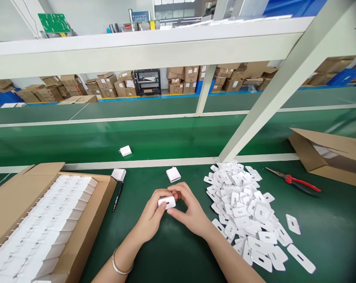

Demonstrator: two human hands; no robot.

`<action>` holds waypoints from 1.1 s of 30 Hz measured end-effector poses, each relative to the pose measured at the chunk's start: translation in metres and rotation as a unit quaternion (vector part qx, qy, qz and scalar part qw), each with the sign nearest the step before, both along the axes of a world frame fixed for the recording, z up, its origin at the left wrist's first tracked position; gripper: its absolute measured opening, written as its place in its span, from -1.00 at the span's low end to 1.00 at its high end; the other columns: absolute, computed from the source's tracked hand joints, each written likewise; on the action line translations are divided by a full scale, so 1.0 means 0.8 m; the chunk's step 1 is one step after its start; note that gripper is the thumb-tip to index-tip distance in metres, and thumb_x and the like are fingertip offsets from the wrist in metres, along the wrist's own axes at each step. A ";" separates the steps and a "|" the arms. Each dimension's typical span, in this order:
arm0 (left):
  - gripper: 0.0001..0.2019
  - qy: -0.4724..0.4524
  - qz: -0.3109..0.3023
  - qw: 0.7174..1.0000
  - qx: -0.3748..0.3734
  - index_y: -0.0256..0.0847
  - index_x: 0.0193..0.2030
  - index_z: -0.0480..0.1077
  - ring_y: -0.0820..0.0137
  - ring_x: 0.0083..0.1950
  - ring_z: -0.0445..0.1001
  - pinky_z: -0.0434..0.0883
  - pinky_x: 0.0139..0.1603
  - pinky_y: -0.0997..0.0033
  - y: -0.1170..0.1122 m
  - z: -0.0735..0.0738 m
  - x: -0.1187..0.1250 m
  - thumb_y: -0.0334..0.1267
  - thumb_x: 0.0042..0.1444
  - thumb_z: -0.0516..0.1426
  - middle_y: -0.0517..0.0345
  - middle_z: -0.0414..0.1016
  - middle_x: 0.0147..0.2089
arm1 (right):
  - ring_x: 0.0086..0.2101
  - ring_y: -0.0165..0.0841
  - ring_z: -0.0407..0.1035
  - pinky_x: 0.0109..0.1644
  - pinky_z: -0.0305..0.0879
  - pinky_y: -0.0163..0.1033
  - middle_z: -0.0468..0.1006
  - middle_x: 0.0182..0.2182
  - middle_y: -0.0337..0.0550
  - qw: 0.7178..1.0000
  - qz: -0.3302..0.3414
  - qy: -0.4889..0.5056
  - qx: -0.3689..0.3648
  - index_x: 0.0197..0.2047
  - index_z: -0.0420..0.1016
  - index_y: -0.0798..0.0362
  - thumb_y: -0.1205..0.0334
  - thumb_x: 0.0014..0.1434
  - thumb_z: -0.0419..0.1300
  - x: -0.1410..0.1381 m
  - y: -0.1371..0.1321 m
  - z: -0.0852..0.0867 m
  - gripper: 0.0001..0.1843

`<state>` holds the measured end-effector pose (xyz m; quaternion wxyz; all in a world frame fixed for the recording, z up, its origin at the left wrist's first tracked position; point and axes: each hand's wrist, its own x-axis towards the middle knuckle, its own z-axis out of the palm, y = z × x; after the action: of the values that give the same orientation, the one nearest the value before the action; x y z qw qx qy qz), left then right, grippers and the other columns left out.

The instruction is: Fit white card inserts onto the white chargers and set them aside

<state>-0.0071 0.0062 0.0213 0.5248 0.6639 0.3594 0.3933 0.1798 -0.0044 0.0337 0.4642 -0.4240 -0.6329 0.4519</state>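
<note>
Gripping a small white plastic charger block (166, 202) at table centre: left hand (150, 215) and right hand (187, 211) both closed around it | heap of flat white plastic plates (248, 208) at 3 o'clock | open cardboard box (42, 224) at 9 o'clock | another white block (173, 174) at 12 o'clock

A small white plastic charger block (166, 202) stands out against the dark green bench (172, 253), matched by a heap of flat white plastic plates (242, 204) and white rows in the brown cardboard box (18, 192), besides red-handled metal pliers (296, 182) and a slim black pen (118, 197).
</note>
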 end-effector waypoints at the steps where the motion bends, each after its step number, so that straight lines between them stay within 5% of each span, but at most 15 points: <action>1: -0.70 -0.011 0.002 1.000 0.020 -0.04 0.18 0.37 0.16 0.23 0.38 0.33 0.26 0.17 -0.001 -0.001 0.001 -0.09 0.48 -0.05 -0.02 0.41 0.18 | -0.14 -0.31 0.37 0.03 0.40 -0.13 0.37 -0.07 -0.16 0.999 -0.016 0.027 -0.020 0.12 0.39 -0.12 0.11 0.27 0.30 -0.002 0.001 -0.005 -0.63; 6: -0.70 -0.012 0.011 0.996 0.085 -0.01 0.18 0.37 0.13 0.35 0.26 0.30 0.33 0.06 -0.005 -0.008 -0.001 -0.11 0.49 -0.08 -0.05 0.27 0.29 | -0.12 -0.28 0.43 0.01 0.40 -0.10 0.47 -0.09 -0.13 0.985 0.041 0.116 -0.121 0.02 0.37 -0.05 -0.05 0.34 0.23 -0.015 0.001 -0.023 -0.68; 11: -0.53 0.065 0.054 0.990 0.114 0.04 0.33 0.30 0.04 0.42 0.14 0.31 0.31 -0.04 -0.003 -0.009 -0.006 0.09 0.47 -0.18 -0.08 0.09 0.40 | -0.06 -0.25 0.42 0.02 0.39 -0.12 0.43 -0.07 -0.14 0.977 -0.006 0.199 -0.081 0.02 0.41 -0.09 0.00 0.19 0.41 -0.031 0.001 -0.026 -0.59; 17: -0.58 0.064 0.048 0.986 0.148 -0.03 0.29 0.35 0.17 0.02 0.42 0.39 0.04 0.15 0.008 -0.012 -0.006 0.00 0.49 -0.12 -0.03 0.41 0.06 | -0.04 -0.25 0.40 0.02 0.40 -0.13 0.43 -0.10 -0.17 0.972 -0.025 0.226 -0.056 0.05 0.41 -0.15 0.03 0.18 0.43 -0.035 0.003 -0.033 -0.58; 25: -0.66 0.040 0.074 0.981 0.173 -0.08 0.11 0.47 0.28 -0.17 0.40 0.35 -0.15 0.31 0.008 -0.016 -0.007 -0.04 0.47 -0.05 0.07 0.42 -0.12 | -0.12 -0.24 0.47 -0.10 0.42 -0.14 0.56 -0.06 -0.09 0.991 -0.028 0.117 -0.056 0.16 0.45 -0.09 -0.03 0.32 0.25 -0.031 -0.003 -0.032 -0.60; 33: -0.55 0.030 0.066 0.994 0.087 -0.02 0.39 0.27 0.14 0.28 0.37 0.31 0.28 0.08 0.002 -0.021 0.004 -0.04 0.51 -0.18 -0.05 0.37 0.33 | -0.20 -0.27 0.48 -0.15 0.43 -0.18 0.58 -0.15 -0.12 0.994 -0.083 0.071 -0.006 0.05 0.50 -0.04 0.01 0.33 0.23 -0.027 0.003 -0.029 -0.70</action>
<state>-0.0041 0.0077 0.0043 0.4272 0.6932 0.3825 0.4368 0.1582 -0.0023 0.0104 0.5415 -0.4447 -0.5585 0.4440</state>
